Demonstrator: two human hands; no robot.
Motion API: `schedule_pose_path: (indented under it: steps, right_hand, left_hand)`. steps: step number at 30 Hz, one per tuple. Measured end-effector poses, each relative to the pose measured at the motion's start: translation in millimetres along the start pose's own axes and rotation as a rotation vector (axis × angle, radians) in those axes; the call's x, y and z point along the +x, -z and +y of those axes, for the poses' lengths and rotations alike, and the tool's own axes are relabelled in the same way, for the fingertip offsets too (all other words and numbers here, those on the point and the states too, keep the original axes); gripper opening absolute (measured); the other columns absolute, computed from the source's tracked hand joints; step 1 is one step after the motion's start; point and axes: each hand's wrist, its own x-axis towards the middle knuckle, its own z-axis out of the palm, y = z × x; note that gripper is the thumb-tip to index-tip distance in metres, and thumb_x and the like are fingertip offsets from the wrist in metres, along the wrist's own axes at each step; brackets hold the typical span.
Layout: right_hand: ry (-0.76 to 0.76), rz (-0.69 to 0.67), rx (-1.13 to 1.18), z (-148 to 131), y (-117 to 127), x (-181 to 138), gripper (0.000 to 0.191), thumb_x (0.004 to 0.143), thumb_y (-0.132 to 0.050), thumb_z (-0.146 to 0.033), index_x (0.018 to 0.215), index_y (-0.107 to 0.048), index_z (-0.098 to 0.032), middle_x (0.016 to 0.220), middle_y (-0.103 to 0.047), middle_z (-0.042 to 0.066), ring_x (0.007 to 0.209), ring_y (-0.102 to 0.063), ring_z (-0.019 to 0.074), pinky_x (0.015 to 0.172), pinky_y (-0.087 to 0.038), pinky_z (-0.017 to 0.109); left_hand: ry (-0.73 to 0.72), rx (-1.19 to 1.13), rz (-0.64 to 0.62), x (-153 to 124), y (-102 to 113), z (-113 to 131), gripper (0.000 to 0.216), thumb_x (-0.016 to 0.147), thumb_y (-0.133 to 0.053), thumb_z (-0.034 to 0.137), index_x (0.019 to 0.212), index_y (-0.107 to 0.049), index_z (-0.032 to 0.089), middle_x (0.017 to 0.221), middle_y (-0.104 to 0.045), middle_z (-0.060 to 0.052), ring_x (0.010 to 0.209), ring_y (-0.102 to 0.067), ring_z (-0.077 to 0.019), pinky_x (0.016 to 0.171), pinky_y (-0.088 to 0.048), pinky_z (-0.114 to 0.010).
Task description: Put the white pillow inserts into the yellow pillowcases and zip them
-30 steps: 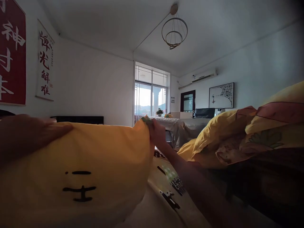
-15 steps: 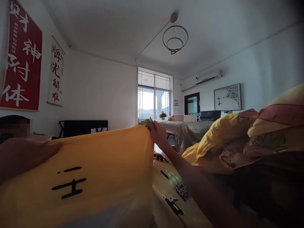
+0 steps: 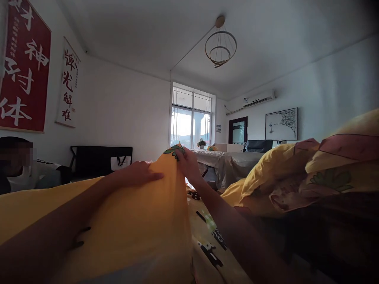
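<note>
Head view: yellow fabric cover with black print [image 3: 133, 221] fills the lower left and centre of frame and peaks at centre. Right hand [image 3: 186, 161] pinches that top corner, fingers closed on the cloth. Left hand [image 3: 141, 172] lies flat and open on it, just beside. The cover is likely light, limp and not slippery, so corners and hems hold best. Crumpled yellow-and-pink bedding [image 3: 284, 177] sits at right, possibly a separate piece.

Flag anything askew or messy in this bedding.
Nothing spilled or torn. The yellow quilt on the right lies bunched in a rumpled heap. The right hand pinches a corner of the yellow cloth; the left hand lies flat on it.
</note>
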Motion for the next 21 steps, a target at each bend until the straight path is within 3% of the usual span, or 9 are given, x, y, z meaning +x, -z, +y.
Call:
schedule_pose_path:
  steps: [3,7,10,13,17,21]
  right_hand:
    - [-0.229,0.003,0.115,9.7,10.2,-34.9,0.027,0.079,-0.053,-0.045,0.085,-0.058,-0.019,0.079,-0.064,0.002,0.071,-0.057,0.0157,0.063,-0.044,0.027]
    - [-0.547,-0.173,0.248,48.4,18.2,-154.0,0.051,0.077,-0.058,-0.052,0.122,-0.053,-0.028,0.106,-0.067,0.004,0.093,-0.062,0.023,0.076,-0.05,0.035]
    - [-0.71,-0.196,0.093,69.4,19.5,-254.7,0.038,0.075,-0.06,-0.056,0.103,-0.069,-0.032,0.107,-0.068,0.004,0.109,-0.057,0.0312,0.092,-0.046,0.043]
    - [-0.757,-0.15,0.036,76.5,14.9,-313.3,0.039,0.071,-0.065,-0.058,0.103,-0.071,-0.036,0.123,-0.063,0.001,0.123,-0.046,0.0349,0.107,-0.032,0.048]
    - [-0.716,-0.126,0.018,71.4,-4.3,-313.3,0.052,0.073,-0.061,-0.064,0.117,-0.066,-0.035,0.134,-0.056,0.0,0.125,-0.043,0.0344,0.11,-0.027,0.045]
    - [-0.745,-0.226,0.168,60.1,-20.1,-273.4,0.055,0.079,-0.047,-0.071,0.107,-0.069,-0.03,0.112,-0.067,0.004,0.108,-0.054,0.0285,0.095,-0.042,0.038]
  left_hand:
    - [-0.024,-0.074,-0.04,19.5,-33.5,10.4,0.046,0.082,-0.041,0.058,0.076,-0.063,0.018,0.076,-0.068,-0.005,0.07,-0.061,-0.019,0.055,-0.035,-0.025]
    - [-0.035,-0.088,0.019,22.2,-56.2,9.2,0.051,0.085,-0.034,0.06,0.067,-0.058,0.017,0.066,-0.061,-0.004,0.063,-0.055,-0.0172,0.055,-0.03,-0.026]
    - [-0.048,-0.002,0.07,22.5,-53.3,8.5,0.053,0.084,-0.034,0.061,0.06,-0.05,0.017,0.062,-0.056,-0.003,0.061,-0.051,-0.0162,0.057,-0.029,-0.027]
    - [-0.03,0.039,0.074,25.9,-37.4,16.0,0.052,0.084,-0.036,0.06,0.058,-0.046,0.017,0.06,-0.053,-0.003,0.058,-0.048,-0.0144,0.056,-0.028,-0.027]
    - [0.04,0.158,0.143,28.9,1.0,34.6,0.054,0.08,-0.04,0.063,0.053,-0.041,0.016,0.054,-0.048,-0.001,0.052,-0.043,-0.0114,0.054,-0.027,-0.027]
    - [0.129,0.322,0.207,29.8,35.6,36.2,0.054,0.075,-0.046,0.066,0.056,-0.05,0.016,0.057,-0.054,-0.003,0.056,-0.049,-0.0138,0.057,-0.029,-0.027]
